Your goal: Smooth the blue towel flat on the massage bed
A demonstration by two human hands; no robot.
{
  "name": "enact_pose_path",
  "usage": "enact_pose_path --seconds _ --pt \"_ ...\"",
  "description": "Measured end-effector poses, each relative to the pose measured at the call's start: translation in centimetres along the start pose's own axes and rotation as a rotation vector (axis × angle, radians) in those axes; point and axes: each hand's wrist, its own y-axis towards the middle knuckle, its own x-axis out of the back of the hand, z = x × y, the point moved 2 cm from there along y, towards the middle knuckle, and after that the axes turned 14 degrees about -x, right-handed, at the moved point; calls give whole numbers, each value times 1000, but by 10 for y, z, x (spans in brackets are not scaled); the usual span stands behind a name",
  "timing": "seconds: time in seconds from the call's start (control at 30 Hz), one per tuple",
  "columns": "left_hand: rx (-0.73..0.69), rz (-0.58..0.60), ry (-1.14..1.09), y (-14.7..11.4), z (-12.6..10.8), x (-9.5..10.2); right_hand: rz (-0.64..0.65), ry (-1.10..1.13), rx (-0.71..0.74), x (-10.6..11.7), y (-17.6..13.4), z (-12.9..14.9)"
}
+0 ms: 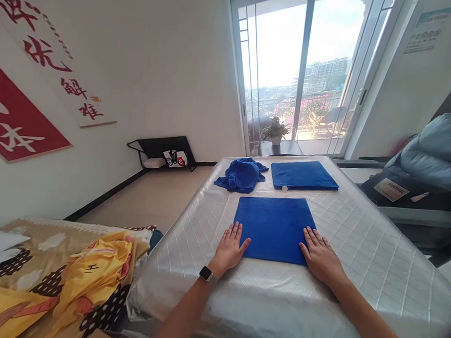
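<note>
A flat blue towel (275, 228), apparently folded into a rectangle, lies in front of me on a mattress (192, 252) with a silvery quilted cover. My left hand (230, 246) rests flat on the towel's left edge, fingers stretched out and thumb spread. On the right edge lies my right hand (321, 253), also flat with fingers extended. Beyond the towel, a second neat blue towel (303, 175) with a small white tag sits at the back right. Beside it, to the left, a crumpled blue towel (243, 175) lies in a loose heap.
At the lower left, yellow clothing (98, 263) lies on a patterned blanket (39, 230). A black rack (162, 149) stands by the wall. Behind the mattress, a potted plant (275, 129) stands before the glass door. A grey puffy jacket (431, 148) rests at the right.
</note>
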Motion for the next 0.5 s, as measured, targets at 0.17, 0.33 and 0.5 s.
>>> enact_pose_path --seconds 0.17,0.33,0.5 --pt "29 -34 -5 -26 1 -3 17 27 -9 1 1 -2" --pt "12 -116 -19 -29 -5 0 9 8 10 1 1 -4" --pt "2 -159 -19 -31 -5 1 35 -28 4 0 0 -6"
